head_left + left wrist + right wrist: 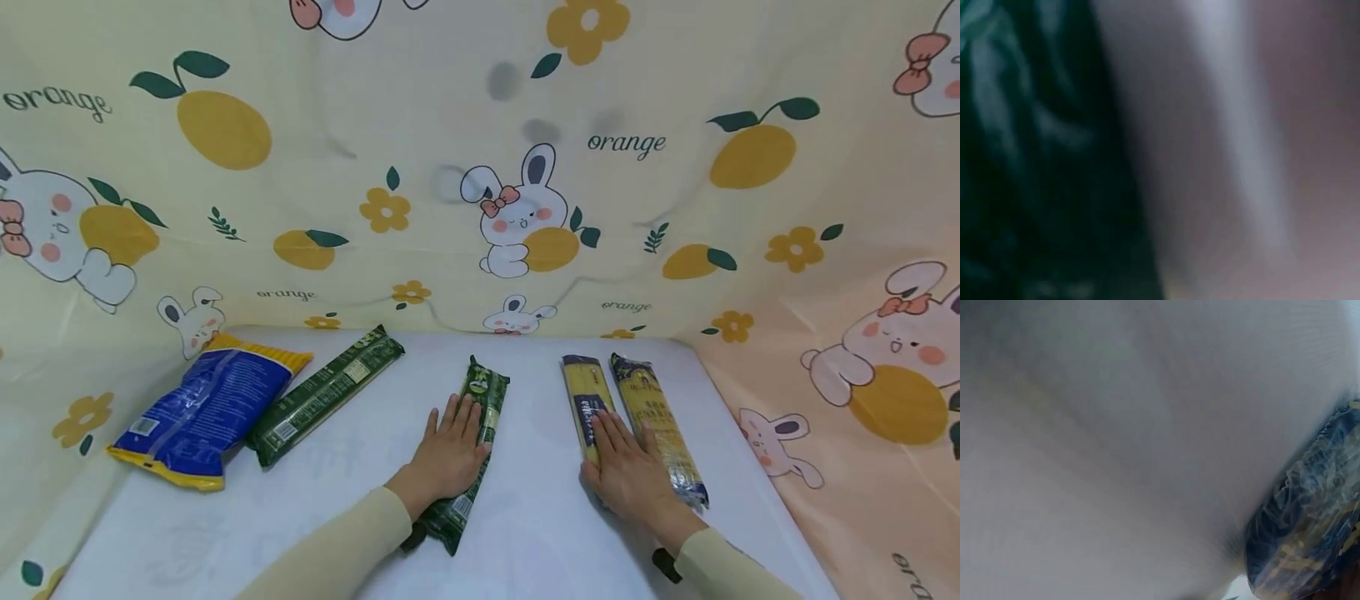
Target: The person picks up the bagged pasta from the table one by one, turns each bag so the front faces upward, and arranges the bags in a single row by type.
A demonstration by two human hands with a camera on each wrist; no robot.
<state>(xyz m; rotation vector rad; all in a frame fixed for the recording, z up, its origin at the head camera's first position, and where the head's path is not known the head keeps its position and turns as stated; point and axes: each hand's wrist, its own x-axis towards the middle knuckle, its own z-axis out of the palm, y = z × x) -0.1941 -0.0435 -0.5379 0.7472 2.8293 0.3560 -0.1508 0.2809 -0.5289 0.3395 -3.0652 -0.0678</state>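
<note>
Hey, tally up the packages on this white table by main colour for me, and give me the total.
Blue: 1, blue bag
Green: 2, left green packet, right green packet
Yellow: 2, left yellow packet, right yellow packet
Total: 5

The left hand hides part of a green packet, the right hand part of a yellow packet.
</note>
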